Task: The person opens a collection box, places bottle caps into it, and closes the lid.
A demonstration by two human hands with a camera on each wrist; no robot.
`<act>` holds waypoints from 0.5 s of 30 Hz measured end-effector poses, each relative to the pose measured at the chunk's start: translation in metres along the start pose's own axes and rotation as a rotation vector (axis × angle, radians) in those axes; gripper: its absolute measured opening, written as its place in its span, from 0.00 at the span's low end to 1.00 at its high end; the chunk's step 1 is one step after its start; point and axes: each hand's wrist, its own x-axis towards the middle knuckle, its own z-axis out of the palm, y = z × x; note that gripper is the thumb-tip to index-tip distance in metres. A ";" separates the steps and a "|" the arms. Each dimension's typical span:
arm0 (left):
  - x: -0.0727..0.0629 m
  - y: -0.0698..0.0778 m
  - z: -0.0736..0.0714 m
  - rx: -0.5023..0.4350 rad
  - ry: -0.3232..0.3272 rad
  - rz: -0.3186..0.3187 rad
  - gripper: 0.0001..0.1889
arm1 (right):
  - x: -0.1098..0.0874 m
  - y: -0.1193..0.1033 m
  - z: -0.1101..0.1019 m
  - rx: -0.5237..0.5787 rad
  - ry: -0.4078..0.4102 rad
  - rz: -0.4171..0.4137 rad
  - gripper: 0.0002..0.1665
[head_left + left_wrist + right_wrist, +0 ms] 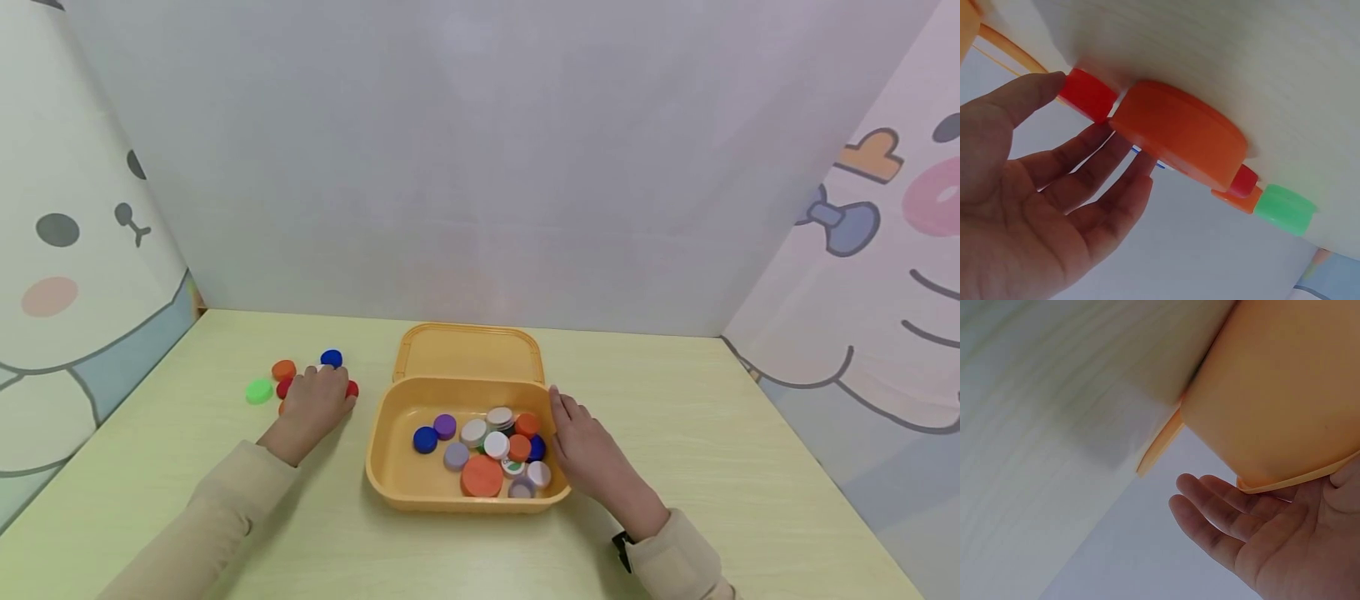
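Note:
On the left of the table my left hand [318, 404] reaches down among loose bottle caps. In the left wrist view its thumb and forefinger pinch a small red bottle cap [1088, 95], while the other fingers lie beside a large orange cap [1179, 134]. At the box's right side my right hand [596, 454] rests against the rim with fingers extended. The yellow plastic box [390, 492] holds several caps, among them a big red-orange cap [482, 477], a blue cap [425, 440] and a purple cap [445, 427].
Around the left hand lie a green cap [259, 392], an orange cap [283, 370] and a blue cap [332, 358]. The box's lid [468, 354] lies folded back behind it. A pale curtain [465, 167] hangs at the table's far edge.

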 end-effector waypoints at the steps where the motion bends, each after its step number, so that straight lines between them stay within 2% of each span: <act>1: 0.000 0.000 0.000 -0.001 0.002 0.000 0.14 | 0.000 0.000 0.000 -0.002 0.000 -0.001 0.35; 9: -0.003 0.001 -0.003 0.014 0.008 -0.006 0.17 | 0.000 0.001 0.002 -0.006 -0.002 0.007 0.35; 15: -0.007 0.004 -0.010 0.018 0.079 0.022 0.19 | 0.000 0.001 0.002 -0.007 -0.005 0.007 0.35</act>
